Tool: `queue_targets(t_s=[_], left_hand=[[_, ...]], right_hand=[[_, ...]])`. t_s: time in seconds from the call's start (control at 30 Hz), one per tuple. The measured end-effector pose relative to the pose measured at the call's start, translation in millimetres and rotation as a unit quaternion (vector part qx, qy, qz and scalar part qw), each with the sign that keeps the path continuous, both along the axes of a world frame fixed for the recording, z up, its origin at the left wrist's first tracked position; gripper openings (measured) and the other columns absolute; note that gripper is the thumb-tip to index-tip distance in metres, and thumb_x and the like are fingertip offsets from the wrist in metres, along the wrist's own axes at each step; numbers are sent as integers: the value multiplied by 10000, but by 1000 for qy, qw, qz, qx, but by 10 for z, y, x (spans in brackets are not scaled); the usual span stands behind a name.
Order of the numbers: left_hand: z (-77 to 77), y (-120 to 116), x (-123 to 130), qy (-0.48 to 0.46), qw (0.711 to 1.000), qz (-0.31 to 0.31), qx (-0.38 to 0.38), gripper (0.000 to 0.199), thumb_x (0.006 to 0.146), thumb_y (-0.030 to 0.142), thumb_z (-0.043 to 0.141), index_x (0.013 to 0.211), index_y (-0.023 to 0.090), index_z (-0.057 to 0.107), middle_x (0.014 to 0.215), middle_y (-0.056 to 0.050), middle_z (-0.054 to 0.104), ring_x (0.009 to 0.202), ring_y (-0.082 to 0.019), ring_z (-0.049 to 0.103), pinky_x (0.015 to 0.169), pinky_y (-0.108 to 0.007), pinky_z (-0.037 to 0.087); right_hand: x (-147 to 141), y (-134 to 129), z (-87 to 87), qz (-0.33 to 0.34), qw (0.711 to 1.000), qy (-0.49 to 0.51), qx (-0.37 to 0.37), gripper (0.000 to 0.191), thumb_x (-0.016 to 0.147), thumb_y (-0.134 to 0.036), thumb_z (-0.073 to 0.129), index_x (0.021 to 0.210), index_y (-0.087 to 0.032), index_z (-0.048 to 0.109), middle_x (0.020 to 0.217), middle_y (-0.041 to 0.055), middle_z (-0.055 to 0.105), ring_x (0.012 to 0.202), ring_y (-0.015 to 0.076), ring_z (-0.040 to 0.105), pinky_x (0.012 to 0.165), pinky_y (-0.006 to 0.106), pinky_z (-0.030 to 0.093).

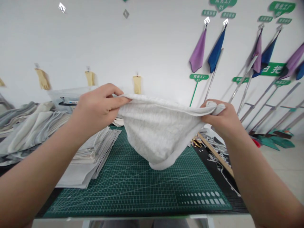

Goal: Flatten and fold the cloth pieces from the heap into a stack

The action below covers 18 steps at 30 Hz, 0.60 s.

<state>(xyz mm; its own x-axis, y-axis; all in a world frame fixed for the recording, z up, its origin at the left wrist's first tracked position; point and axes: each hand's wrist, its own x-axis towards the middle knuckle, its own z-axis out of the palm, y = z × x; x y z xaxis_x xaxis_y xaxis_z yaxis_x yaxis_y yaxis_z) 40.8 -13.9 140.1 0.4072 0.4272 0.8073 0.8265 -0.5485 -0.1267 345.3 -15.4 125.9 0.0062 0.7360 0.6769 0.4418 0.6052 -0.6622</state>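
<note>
A whitish-grey cloth is stretched between my two hands above the green cutting mat. My left hand pinches its upper left corner. My right hand grips the upper right end, where a bit of bunched fabric pokes out over the fingers. The cloth's lower part hangs in a loose, rounded point and does not touch the mat. Below and behind my left forearm lies a stack of flat grey and cream cloths on the mat's left side.
A heap of folded cloths and a clear plastic bin stand at left. On the right are gold-handled scissors, a wooden strip and fabric scraps. Yellow gloves and purple cloths hang on the wall.
</note>
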Motion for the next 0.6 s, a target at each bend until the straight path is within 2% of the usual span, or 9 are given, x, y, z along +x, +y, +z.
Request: queue_targets(t_s=[0.13,0.23,0.3,0.37,0.43,0.5,0.6], left_hand=[[134,232,56,20,1000,11,3,286,770,260,351,919,202,589,892,8,493,824,-113,454,796,-266,358],[145,623,153,49,997,31,-53,305,753,202,354,947,154,585,852,-13,472,837,-125,455,791,-297,343],[86,959,271,65,989,61,-119,304,711,145,386,932,148,596,819,-32,470,852,-167,468,777,-330,347],[29,1264,405,70,976,97,-184,298,665,116,434,906,147,606,803,-57,483,859,-224,480,758,-367,359],[64,1454,511,44,972,126,-193,297,652,84,430,888,127,606,840,-77,490,873,-242,484,749,-365,365],[246,1481,552,9,982,133,-134,302,678,82,390,897,114,596,900,-70,479,907,-224,474,756,-339,360],[667,1257,499,-20,995,97,-9,351,742,144,291,949,83,568,933,-33,455,962,-194,431,783,-327,317]], right_hand=[[75,322,103,-91,984,-145,47,71,525,-118,519,555,-168,478,503,-38,421,497,88,397,455,213,274],[61,713,80,-184,949,-252,50,44,543,-157,518,582,-165,499,539,-13,486,553,123,454,490,227,294],[9,1014,24,-233,921,-311,17,54,546,-162,511,600,-164,517,568,11,523,589,155,486,502,239,297],[-56,1286,-3,-281,903,-325,-27,76,551,-142,497,615,-156,534,609,44,557,629,183,508,514,248,302],[-104,1472,66,-327,900,-286,-38,99,566,-131,480,637,-138,549,654,77,578,661,194,518,524,251,309],[-113,1534,255,-362,901,-238,-14,151,611,-144,440,700,-107,556,716,104,584,700,193,517,544,256,316],[-55,1400,618,-372,905,-183,97,236,679,-174,375,805,-51,533,779,112,568,744,159,499,583,256,312]])
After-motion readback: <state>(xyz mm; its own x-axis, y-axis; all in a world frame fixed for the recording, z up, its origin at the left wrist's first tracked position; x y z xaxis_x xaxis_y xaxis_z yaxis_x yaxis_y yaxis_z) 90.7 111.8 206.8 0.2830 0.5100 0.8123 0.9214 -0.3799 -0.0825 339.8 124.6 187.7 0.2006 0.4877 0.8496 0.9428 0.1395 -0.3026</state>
